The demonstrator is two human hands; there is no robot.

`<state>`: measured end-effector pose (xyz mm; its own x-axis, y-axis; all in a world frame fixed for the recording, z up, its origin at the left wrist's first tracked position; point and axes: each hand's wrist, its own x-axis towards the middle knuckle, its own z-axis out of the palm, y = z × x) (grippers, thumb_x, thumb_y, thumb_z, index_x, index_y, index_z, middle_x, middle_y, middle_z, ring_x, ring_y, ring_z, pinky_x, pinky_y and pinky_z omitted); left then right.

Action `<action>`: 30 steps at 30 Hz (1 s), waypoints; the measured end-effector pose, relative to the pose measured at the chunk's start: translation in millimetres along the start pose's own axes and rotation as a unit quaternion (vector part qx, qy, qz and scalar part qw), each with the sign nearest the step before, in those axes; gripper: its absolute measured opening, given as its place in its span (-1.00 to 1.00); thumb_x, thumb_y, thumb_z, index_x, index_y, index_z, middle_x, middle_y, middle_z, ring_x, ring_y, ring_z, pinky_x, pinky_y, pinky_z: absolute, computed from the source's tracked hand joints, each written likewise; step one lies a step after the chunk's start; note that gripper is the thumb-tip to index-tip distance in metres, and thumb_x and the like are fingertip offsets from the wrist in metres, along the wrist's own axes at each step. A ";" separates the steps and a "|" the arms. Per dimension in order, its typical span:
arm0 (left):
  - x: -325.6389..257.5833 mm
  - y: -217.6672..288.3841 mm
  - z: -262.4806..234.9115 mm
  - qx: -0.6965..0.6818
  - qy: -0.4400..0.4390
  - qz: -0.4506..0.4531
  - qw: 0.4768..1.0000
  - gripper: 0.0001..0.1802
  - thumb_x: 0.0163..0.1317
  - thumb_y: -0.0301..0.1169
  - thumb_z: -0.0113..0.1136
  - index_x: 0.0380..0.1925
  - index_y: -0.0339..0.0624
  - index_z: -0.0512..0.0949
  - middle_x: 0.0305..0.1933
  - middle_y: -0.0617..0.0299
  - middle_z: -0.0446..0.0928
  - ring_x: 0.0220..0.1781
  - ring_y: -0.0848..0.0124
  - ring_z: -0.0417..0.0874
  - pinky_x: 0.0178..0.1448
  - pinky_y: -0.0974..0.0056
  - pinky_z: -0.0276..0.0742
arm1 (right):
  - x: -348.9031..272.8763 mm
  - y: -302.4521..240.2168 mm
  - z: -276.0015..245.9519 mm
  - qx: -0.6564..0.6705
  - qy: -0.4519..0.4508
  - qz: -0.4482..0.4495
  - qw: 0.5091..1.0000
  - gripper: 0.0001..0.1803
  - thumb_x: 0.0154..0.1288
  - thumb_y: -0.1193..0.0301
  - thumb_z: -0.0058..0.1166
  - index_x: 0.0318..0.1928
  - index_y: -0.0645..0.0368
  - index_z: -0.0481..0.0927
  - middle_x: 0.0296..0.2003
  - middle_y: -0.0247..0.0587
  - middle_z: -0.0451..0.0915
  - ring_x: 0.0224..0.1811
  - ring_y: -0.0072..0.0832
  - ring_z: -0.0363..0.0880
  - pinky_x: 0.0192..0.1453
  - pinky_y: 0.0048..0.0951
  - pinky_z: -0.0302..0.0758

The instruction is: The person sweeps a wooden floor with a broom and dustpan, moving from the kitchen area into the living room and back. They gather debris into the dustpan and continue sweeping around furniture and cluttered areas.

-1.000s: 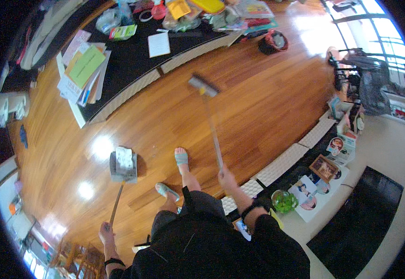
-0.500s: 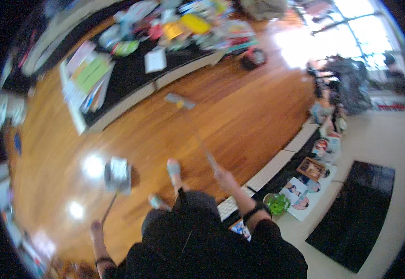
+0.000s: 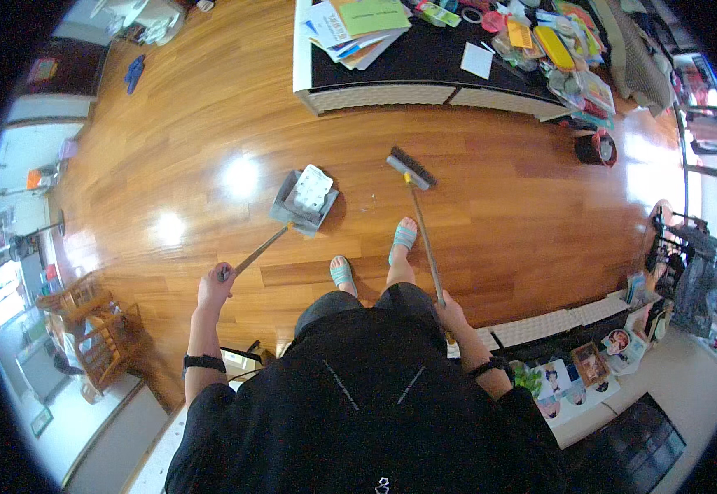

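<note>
My left hand (image 3: 217, 284) is closed around the end of a long dustpan handle. The grey dustpan (image 3: 284, 198) is ahead and to the left, just above or on the wooden floor; I cannot tell which. A white, tray-like piece (image 3: 312, 188) with dark specks lies in it. In my right hand (image 3: 450, 315) is the stick of a broom (image 3: 422, 226), gripped near its upper end. The broom's dark-bristled head (image 3: 413, 167) is ahead of my feet, to the right of the dustpan. Small pale bits (image 3: 372, 197) lie on the floor between the two.
Across the far side stands a low black-topped cabinet (image 3: 383, 70) piled with papers and packages. A dark red bin (image 3: 595, 149) stands at its right end. Near right is a ledge with photo frames (image 3: 589, 363) and a plant (image 3: 526, 377). Wooden chairs (image 3: 99, 337) stand at the left.
My view has swung round to the right, so the cabinet now sits farther right. The dustpan and broom head have come closer together, and both hands keep their grips.
</note>
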<state>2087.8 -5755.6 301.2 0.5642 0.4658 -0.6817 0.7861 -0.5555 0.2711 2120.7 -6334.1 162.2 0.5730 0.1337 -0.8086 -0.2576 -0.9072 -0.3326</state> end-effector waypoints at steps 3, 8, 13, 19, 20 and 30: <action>-23.9 -22.5 -6.4 -0.025 0.020 -0.001 0.999 -0.77 0.13 -0.24 0.13 -0.26 -0.09 0.51 -0.55 0.16 0.54 -0.67 0.38 0.58 -0.52 0.30 0.48 | -34.3 -5.1 -15.3 0.134 -0.056 0.009 0.989 -0.53 0.26 0.31 -0.09 0.17 0.13 0.29 -0.47 -0.17 0.51 -0.57 -0.35 0.50 -0.53 -0.33 0.41; -53.7 -49.2 -17.3 -0.023 0.011 0.006 1.000 -0.76 0.12 -0.24 0.14 -0.26 -0.09 0.51 -0.58 0.14 0.53 -0.63 0.35 0.58 -0.47 0.26 0.48 | -65.2 -54.7 -73.5 0.220 -0.056 0.073 0.971 -0.54 0.29 0.30 -0.09 0.18 0.14 0.31 -0.69 -0.43 0.31 -0.76 -0.63 0.27 -0.71 -0.56 0.24; -70.2 -70.7 -6.0 0.003 -0.020 -0.010 1.000 -0.76 0.10 -0.21 0.12 -0.27 -0.07 0.51 -0.52 0.06 0.54 -0.54 0.19 0.59 -0.36 0.15 0.48 | 12.6 -115.4 -82.9 0.224 -0.060 0.046 0.972 -0.48 0.32 0.37 -0.12 0.27 0.08 0.17 -0.64 -0.32 0.32 -0.74 -0.56 0.31 -0.72 -0.43 0.30; -76.3 -79.5 7.0 0.087 0.012 0.065 0.994 -0.77 0.06 -0.25 0.10 -0.27 -0.02 0.51 -0.41 0.06 0.57 -0.32 0.04 0.57 -0.26 0.08 0.48 | 55.8 -141.7 -9.7 0.121 -0.048 0.054 0.990 -0.54 0.27 0.35 -0.10 0.18 0.09 0.26 -0.65 -0.26 0.36 -0.81 -0.47 0.31 -0.72 -0.40 0.36; -74.6 -79.5 7.6 0.090 0.000 0.063 0.994 -0.77 0.06 -0.25 0.10 -0.27 -0.02 0.51 -0.41 0.06 0.57 -0.32 0.04 0.57 -0.26 0.08 0.48 | 44.4 -133.5 -4.9 0.081 -0.053 0.044 0.994 -0.52 0.26 0.35 -0.10 0.19 0.10 0.26 -0.63 -0.23 0.39 -0.80 -0.45 0.33 -0.71 -0.39 0.37; -42.1 -83.1 1.1 0.122 -0.029 0.184 0.975 -0.77 0.08 -0.24 0.03 -0.28 -0.04 0.53 -0.41 0.04 0.56 -0.32 0.04 0.57 -0.24 0.06 0.48 | -108.6 -59.0 2.8 0.058 -0.002 0.057 0.997 -0.50 0.27 0.33 -0.09 0.21 0.17 0.29 -0.66 -0.36 0.30 -0.74 -0.62 0.25 -0.71 -0.51 0.23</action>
<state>1998.4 -5729.9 306.6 0.7761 0.1681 -0.6078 0.4459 -0.8278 0.3404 2071.5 -6294.0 268.3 0.5314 0.0339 -0.8464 -0.4089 -0.8648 -0.2914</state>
